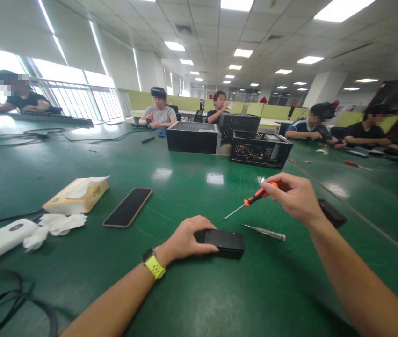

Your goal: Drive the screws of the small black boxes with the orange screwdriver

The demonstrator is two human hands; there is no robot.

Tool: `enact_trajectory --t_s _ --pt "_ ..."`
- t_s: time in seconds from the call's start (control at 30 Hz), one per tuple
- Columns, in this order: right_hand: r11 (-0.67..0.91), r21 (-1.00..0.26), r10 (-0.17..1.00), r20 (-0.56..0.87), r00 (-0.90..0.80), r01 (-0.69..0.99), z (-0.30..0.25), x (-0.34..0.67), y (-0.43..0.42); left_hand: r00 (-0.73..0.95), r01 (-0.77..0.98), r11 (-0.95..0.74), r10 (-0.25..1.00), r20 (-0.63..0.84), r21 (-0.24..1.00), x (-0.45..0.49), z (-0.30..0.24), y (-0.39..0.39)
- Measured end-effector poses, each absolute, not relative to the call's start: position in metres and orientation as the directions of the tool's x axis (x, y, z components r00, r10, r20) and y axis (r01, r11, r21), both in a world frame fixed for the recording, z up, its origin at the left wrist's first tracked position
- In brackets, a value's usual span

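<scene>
My left hand (189, 238), with a yellow-green watch band at the wrist, grips the left end of a small black box (227, 243) lying on the green table. Thumb and fingers are on opposite sides of it. My right hand (295, 194) holds an orange-and-black screwdriver (256, 196) by its handle. The shaft slants down to the left, its tip above and behind the box. A second screwdriver (267, 232) with a clear handle lies on the table between the box and my right forearm. Partly behind that forearm rests another black block (332, 213).
A phone (127, 207), a tissue pack (75, 194), crumpled tissues (54, 227) and a white device (4, 241) lie left. Black cables (12, 299) curl at the near left. Open computer cases (193, 137) stand farther back. Several people sit around the table (184, 299).
</scene>
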State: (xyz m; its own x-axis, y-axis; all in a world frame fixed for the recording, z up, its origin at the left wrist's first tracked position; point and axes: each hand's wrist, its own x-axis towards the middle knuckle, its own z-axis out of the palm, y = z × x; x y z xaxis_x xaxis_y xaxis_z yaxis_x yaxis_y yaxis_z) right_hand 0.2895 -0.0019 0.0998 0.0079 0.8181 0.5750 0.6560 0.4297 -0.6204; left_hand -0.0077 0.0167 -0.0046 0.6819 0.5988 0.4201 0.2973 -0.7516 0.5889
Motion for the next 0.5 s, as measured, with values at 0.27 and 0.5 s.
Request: enact_trajectory --t_s 0.27,0.5 --pt "0.25 -0.699 0.865 0.472 0.17 0.67 0.012 0.316 0.028 0.687 0.289 -0.744 0.599 0.41 0.602 -0.008 -0.006 0.018" --pt "0.156 -0.68 0.912 0.378 0.16 0.717 -0.024 0.341 0.017 0.684 0.297 -0.734 0.61 0.4 0.611 -0.008 -0.005 0.016"
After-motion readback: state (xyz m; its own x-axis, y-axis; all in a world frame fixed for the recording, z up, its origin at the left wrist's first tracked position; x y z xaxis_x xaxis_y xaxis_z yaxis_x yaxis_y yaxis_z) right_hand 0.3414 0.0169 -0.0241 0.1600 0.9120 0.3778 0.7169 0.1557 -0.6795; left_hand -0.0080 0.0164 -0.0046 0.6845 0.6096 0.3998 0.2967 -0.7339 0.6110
